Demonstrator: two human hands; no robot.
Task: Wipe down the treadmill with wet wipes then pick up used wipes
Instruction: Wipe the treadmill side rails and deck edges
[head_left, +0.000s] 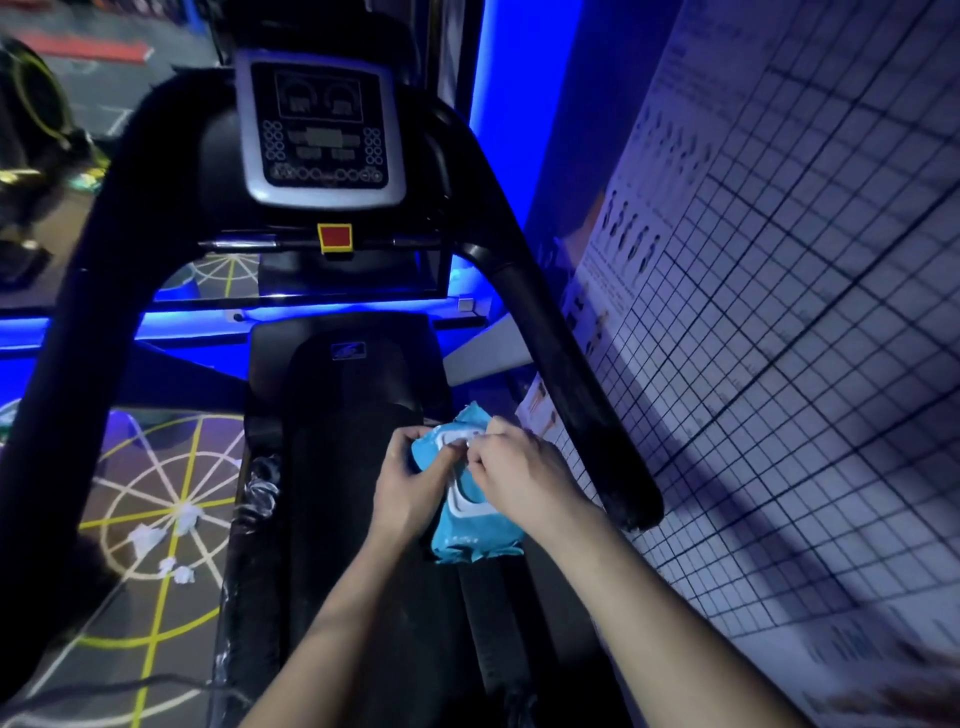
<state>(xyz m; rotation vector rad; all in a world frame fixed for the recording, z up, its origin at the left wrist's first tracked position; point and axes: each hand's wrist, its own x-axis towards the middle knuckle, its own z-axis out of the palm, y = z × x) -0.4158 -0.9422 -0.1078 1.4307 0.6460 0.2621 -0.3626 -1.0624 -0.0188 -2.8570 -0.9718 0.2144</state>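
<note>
A black treadmill (358, 426) fills the view, its grey console (319, 130) up top and its belt running down the middle. Above the belt, my left hand (410, 483) grips the left side of a blue wet wipes pack (467, 535). The pack's white lid stands open. My right hand (514, 467) pinches a white wipe at the pack's opening. Several crumpled white used wipes (166, 535) lie on the floor left of the treadmill.
The right handrail (571, 374) runs close beside my right hand. A wire grid panel with posters (779, 338) lines the right side. The floor at left has yellow and white line markings (171, 499). Other gym equipment (36, 130) stands at far left.
</note>
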